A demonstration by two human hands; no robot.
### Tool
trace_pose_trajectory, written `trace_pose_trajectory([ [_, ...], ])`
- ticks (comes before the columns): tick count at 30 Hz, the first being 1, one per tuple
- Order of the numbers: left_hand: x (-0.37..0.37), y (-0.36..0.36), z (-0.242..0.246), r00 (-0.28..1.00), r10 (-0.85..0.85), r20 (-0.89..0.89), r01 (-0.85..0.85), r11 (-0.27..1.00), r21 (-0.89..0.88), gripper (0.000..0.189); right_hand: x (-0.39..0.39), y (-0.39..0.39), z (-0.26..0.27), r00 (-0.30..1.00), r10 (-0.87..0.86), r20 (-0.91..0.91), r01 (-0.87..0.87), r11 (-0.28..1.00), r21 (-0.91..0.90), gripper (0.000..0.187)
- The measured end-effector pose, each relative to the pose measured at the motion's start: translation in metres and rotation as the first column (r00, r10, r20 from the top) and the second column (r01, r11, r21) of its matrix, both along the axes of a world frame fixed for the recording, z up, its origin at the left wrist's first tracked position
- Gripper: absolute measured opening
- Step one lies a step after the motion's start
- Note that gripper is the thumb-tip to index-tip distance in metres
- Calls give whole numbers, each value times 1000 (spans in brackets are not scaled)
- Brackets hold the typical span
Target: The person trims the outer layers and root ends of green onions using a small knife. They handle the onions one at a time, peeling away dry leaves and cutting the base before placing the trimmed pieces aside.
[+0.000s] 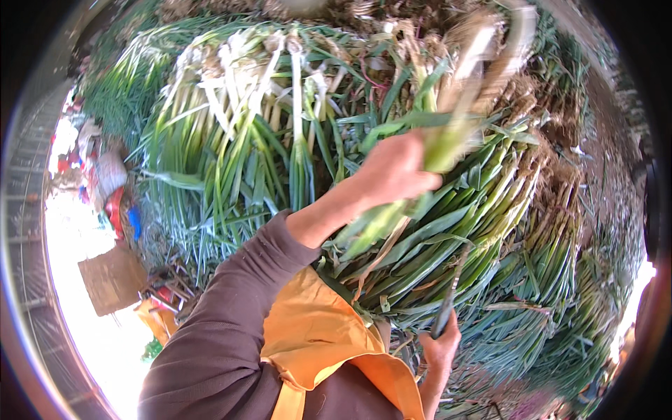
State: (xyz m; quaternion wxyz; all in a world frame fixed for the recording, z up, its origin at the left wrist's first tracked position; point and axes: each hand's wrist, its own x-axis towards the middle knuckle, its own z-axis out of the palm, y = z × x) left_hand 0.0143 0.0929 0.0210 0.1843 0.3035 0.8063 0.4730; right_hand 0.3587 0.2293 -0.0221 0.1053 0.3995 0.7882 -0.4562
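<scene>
My left hand [391, 165] is closed around a few leeks [455, 134]. Their white shanks and roots point up and to the right, blurred by motion, and the leaves hang below my fist. Lower right, my right hand [442, 344] grips a knife [449, 302] by its dark handle, the narrow blade pointing upward. Beneath the held leeks lies a heap of leeks [462, 210] with roots towards the right. In front of me a row of cleaner leeks [252, 121] lies with white ends at the far side and green leaves towards me.
More bundles with roots [559, 220] lie at the right. Thin green stalks [118, 105] are piled at the upper left. A brown cardboard piece [113, 278], a red item [114, 212] and a blue item [134, 223] are at the left. An orange apron [320, 320] covers my front.
</scene>
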Motion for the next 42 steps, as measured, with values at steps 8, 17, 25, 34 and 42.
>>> trace_pose_trajectory([
  [8, 9, 77, -72, 972, -21, 235, 114, 914, -390, 37, 23, 34, 42, 999, -33, 17, 33, 999, 0, 71],
  [17, 172, -5, -243, 539, -160, 827, 243, 970, 29, 52, 53, 22, 25, 997, 53, 65, -54, 998, 13, 81],
  [25, 36, 50, -58, 478, -438, 761, -77, 842, 534, 35, 51, 33, 30, 1000, -10, 18, 9, 999, 32, 77],
  [34, 145, -9, -154, 8, -172, 985, -216, 961, 170, 26, 29, 9, 33, 956, 282, 85, -282, 959, -5, 83],
  [42, 162, -17, -153, 2, -114, 994, -365, 925, 107, 32, 7, -8, 29, 830, 510, 228, -528, 849, 20, 74],
])
